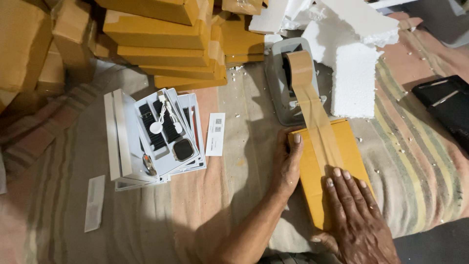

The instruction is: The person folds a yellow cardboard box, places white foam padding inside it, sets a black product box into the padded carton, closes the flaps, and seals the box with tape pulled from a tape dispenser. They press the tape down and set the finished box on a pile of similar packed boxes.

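A person's right hand lies flat, fingers spread and unclenched, pressing a strip of brown tape onto a yellow cardboard box beneath it. The left hand braces the box's left edge just beside that palm, thumb on top, fingers hidden behind the side. Beyond the fingertips the tape runs up to a grey dispenser. Well left of both hands sit white trays of smartwatches.
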